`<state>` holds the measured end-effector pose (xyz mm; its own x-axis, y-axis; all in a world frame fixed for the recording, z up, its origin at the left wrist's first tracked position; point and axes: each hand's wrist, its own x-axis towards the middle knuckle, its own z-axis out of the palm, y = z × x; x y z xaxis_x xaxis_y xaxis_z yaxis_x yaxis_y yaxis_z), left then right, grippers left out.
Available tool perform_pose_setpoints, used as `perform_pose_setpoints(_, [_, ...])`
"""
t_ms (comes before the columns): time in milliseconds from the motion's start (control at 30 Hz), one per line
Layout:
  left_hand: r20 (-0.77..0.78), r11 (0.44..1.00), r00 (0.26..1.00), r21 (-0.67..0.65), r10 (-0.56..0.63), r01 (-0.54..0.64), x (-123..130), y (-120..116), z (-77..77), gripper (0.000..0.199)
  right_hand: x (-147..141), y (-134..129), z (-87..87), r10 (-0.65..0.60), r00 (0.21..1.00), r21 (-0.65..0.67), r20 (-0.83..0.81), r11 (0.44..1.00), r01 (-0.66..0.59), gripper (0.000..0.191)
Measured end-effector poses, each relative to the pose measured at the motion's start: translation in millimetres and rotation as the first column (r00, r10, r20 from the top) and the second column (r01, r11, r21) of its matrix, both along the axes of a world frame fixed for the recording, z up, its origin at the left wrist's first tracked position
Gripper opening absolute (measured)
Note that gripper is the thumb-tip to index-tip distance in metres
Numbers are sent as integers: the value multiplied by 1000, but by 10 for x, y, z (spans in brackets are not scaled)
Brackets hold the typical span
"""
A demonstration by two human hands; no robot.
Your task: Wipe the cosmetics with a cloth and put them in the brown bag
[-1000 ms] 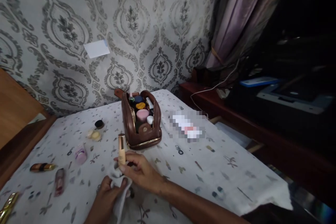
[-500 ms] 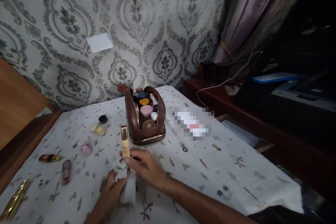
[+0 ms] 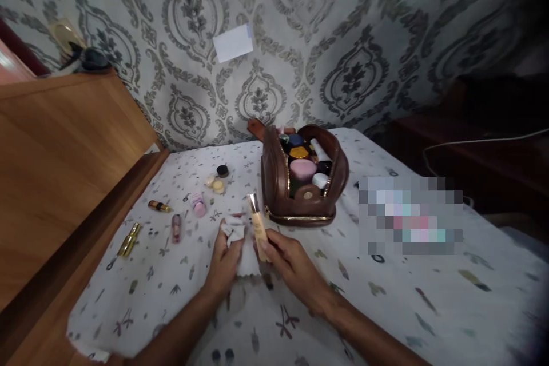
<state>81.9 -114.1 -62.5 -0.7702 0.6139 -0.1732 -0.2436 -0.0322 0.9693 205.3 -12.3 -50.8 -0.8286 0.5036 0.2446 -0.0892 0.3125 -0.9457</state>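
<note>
A foundation bottle (image 3: 258, 233), beige with a shiny gold cap, stands slightly tilted in my right hand (image 3: 286, 257), whose fingers grip its lower part. My left hand (image 3: 223, 257) is closed on a crumpled white tissue (image 3: 234, 230), just left of the bottle and apart from it. Part of the tissue hangs down between the two hands. Behind my right hand sits an open brown makeup bag (image 3: 298, 211), full of jars and tubes, among them a pink-lidded jar (image 3: 302, 170).
On the cloth-covered table (image 3: 189, 297) to the left lie a gold tube (image 3: 130, 240), a lip gloss tube (image 3: 176, 229), a dark and gold tube (image 3: 159, 206), a pink-capped tube (image 3: 198, 205) and small jars (image 3: 218, 185). A blurred-out item (image 3: 412, 217) lies right. A wooden panel (image 3: 64, 143) borders the left.
The view has swung left, so everything sits further right. My left hand with the tissue has drawn away from the bottle. My right hand still grips the bottle, now tilted.
</note>
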Motion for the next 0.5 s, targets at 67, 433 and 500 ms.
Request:
perform_pose_setpoints(67, [13,1000,1000,10,19,-19,-27,8,-16,45,0,-14,22,74,997,-26,13,997,-74,42])
perform_pose_setpoints(433, [320,914,909,384,-267,134,-31,31,208,60,-10,-16,6,150,985,-215,82,968,-130,37])
perform_pose_setpoints(500, [375,926,883,346,-282,149,-40,38,214,64,-13,-5,16,161,984,-227,82,964,-139,37])
